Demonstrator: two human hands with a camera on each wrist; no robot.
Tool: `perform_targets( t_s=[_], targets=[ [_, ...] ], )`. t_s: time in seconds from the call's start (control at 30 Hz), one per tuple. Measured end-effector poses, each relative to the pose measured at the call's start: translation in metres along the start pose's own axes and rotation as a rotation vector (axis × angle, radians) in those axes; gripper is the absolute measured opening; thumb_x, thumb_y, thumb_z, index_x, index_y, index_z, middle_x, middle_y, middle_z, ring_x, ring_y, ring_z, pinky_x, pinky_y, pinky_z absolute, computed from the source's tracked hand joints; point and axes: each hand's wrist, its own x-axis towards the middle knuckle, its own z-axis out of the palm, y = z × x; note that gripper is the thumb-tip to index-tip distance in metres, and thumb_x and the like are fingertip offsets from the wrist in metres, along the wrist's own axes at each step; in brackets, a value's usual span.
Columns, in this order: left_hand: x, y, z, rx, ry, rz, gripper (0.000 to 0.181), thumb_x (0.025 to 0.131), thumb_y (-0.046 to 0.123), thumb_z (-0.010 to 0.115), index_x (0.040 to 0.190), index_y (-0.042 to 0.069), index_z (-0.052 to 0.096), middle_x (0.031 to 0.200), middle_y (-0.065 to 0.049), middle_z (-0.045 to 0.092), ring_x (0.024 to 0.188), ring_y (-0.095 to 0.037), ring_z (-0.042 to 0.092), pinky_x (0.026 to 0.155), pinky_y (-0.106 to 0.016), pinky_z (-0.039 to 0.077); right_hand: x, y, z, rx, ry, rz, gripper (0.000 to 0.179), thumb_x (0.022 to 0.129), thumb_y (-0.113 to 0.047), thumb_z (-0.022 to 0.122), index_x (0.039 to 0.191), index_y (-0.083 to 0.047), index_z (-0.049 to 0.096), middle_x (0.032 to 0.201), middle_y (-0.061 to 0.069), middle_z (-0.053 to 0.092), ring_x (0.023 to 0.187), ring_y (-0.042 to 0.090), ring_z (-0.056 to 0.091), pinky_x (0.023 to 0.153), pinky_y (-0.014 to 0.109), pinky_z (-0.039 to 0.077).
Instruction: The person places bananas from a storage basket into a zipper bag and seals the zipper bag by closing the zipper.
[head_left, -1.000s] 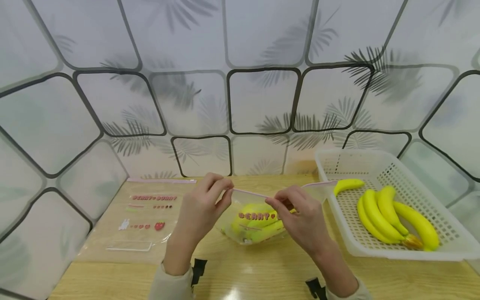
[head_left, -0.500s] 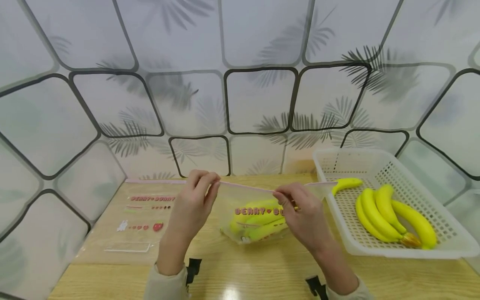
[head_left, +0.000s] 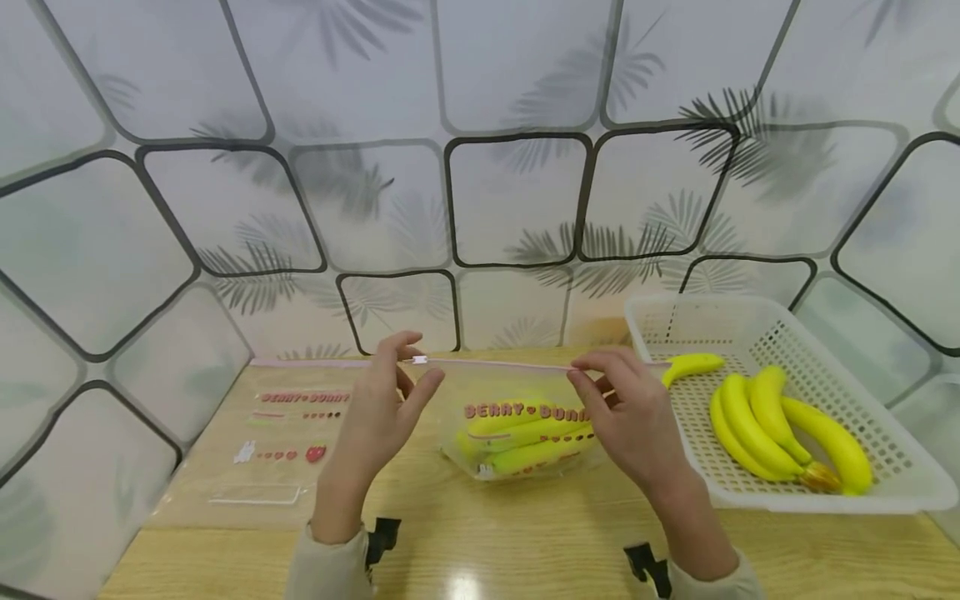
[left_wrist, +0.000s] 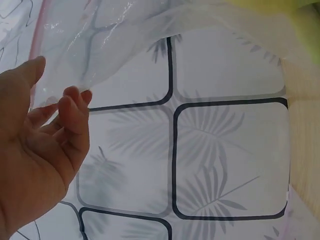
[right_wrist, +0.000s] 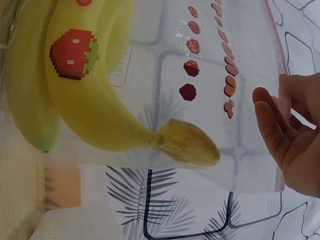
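A clear zip bag (head_left: 487, 383) printed "BERRY BUNNY" stands in the middle of the table with yellow bananas (head_left: 517, 442) inside. My right hand (head_left: 630, 408) pinches its pink zip strip toward the right, thumb and fingers on the strip in the right wrist view. My left hand (head_left: 382, 417) is at the strip's left end, thumb and index finger spread apart around the small white slider (head_left: 419, 360). In the left wrist view, the left fingertips (left_wrist: 75, 97) are right at the bag's edge. Through the film, the right wrist view shows a banana's brownish stem end (right_wrist: 187, 142).
Another printed zip bag (head_left: 202, 467) lies flat on the wooden table (head_left: 480, 542) at the left. A white perforated basket (head_left: 817, 504) with several bananas (head_left: 757, 425) stands at the right. A patterned backdrop (head_left: 517, 200) rises behind.
My left hand has gone a little left along the strip and its fingers have parted, exposing the white slider. The right hand has slid right, and the strip is now nearly level and straight.
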Motion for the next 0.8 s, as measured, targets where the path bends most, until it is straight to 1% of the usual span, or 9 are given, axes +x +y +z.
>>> perform_targets(
  t_s=[0.1, 0.2, 0.3, 0.4, 0.5, 0.57, 0.6, 0.7, 0.8],
  targets=[
    [0.000, -0.006, 0.002, -0.064, -0.083, -0.078, 0.027, 0.094, 0.018, 0.069, 0.118, 0.007, 0.060, 0.095, -0.006, 0.068, 0.062, -0.009, 0.053, 0.054, -0.025, 0.045, 0.000, 0.003, -0.008, -0.070, -0.015, 0.114, 0.027, 0.082, 0.000, 0.078, 0.107, -0.001, 0.069, 0.101, 0.012, 0.064, 0.061, 0.013, 0.060, 0.053, 0.015, 0.047],
    [0.001, -0.011, 0.006, -0.108, -0.074, -0.097, 0.011, 0.094, 0.015, 0.068, 0.102, 0.007, 0.067, 0.090, -0.004, 0.070, 0.068, -0.011, 0.058, 0.059, -0.026, 0.048, 0.001, 0.008, -0.023, -0.146, -0.085, 0.337, 0.045, 0.088, -0.016, 0.076, 0.128, -0.002, 0.059, 0.116, 0.014, 0.062, 0.064, 0.015, 0.055, 0.052, 0.021, 0.044],
    [0.002, -0.014, 0.011, -0.141, -0.004, -0.121, 0.009, 0.093, 0.013, 0.068, 0.097, 0.006, 0.069, 0.088, -0.006, 0.071, 0.069, -0.014, 0.059, 0.058, -0.026, 0.049, 0.001, 0.016, -0.038, -0.134, -0.234, 0.557, 0.075, 0.092, -0.033, 0.072, 0.150, -0.006, 0.034, 0.135, 0.020, 0.051, 0.066, 0.018, 0.052, 0.053, 0.027, 0.044],
    [0.002, -0.016, 0.015, -0.180, 0.054, -0.182, 0.009, 0.095, 0.013, 0.066, 0.096, 0.004, 0.068, 0.086, -0.007, 0.069, 0.069, -0.016, 0.059, 0.057, -0.025, 0.049, 0.001, 0.028, -0.045, -0.047, -0.441, 0.689, 0.096, 0.091, -0.043, 0.070, 0.157, -0.008, 0.011, 0.143, 0.027, 0.043, 0.066, 0.020, 0.055, 0.054, 0.032, 0.046],
    [0.002, -0.019, 0.018, -0.251, 0.046, -0.281, 0.016, 0.099, 0.017, 0.062, 0.104, 0.002, 0.064, 0.090, -0.010, 0.066, 0.071, -0.019, 0.060, 0.059, -0.025, 0.051, -0.003, 0.039, -0.039, 0.047, -0.633, 0.729, 0.086, 0.089, -0.042, 0.073, 0.148, -0.001, 0.025, 0.134, 0.029, 0.050, 0.070, 0.021, 0.056, 0.058, 0.034, 0.047],
    [-0.001, -0.021, 0.017, -0.299, -0.046, -0.364, 0.027, 0.101, 0.025, 0.060, 0.118, 0.004, 0.058, 0.102, -0.012, 0.063, 0.079, -0.021, 0.060, 0.063, -0.027, 0.052, -0.008, 0.045, -0.031, 0.093, -0.726, 0.711, 0.075, 0.088, -0.037, 0.076, 0.139, 0.000, 0.035, 0.124, 0.025, 0.057, 0.082, 0.024, 0.059, 0.065, 0.035, 0.049],
    [-0.002, -0.022, 0.017, -0.323, -0.123, -0.401, 0.036, 0.101, 0.029, 0.059, 0.128, 0.007, 0.052, 0.111, -0.013, 0.061, 0.084, -0.022, 0.060, 0.065, -0.030, 0.053, -0.010, 0.046, -0.027, 0.117, -0.761, 0.698, 0.069, 0.087, -0.033, 0.077, 0.134, 0.001, 0.039, 0.121, 0.022, 0.060, 0.087, 0.025, 0.060, 0.068, 0.036, 0.049],
    [-0.008, -0.027, 0.017, -0.377, -0.420, -0.490, 0.071, 0.097, 0.039, 0.064, 0.151, 0.016, 0.024, 0.135, -0.017, 0.048, 0.106, -0.029, 0.058, 0.077, -0.039, 0.053, -0.016, 0.050, -0.016, 0.127, -0.825, 0.662, 0.066, 0.083, -0.025, 0.081, 0.132, 0.003, 0.044, 0.115, 0.017, 0.064, 0.097, 0.028, 0.062, 0.073, 0.036, 0.051],
    [-0.016, -0.032, 0.023, -0.403, -0.678, -0.523, 0.102, 0.090, 0.040, 0.072, 0.157, 0.019, -0.002, 0.146, -0.022, 0.035, 0.126, -0.039, 0.049, 0.092, -0.051, 0.050, -0.021, 0.052, -0.007, 0.123, -0.843, 0.688, 0.070, 0.077, -0.020, 0.085, 0.130, 0.006, 0.047, 0.101, 0.013, 0.067, 0.084, 0.023, 0.060, 0.067, 0.034, 0.049]
  ],
)
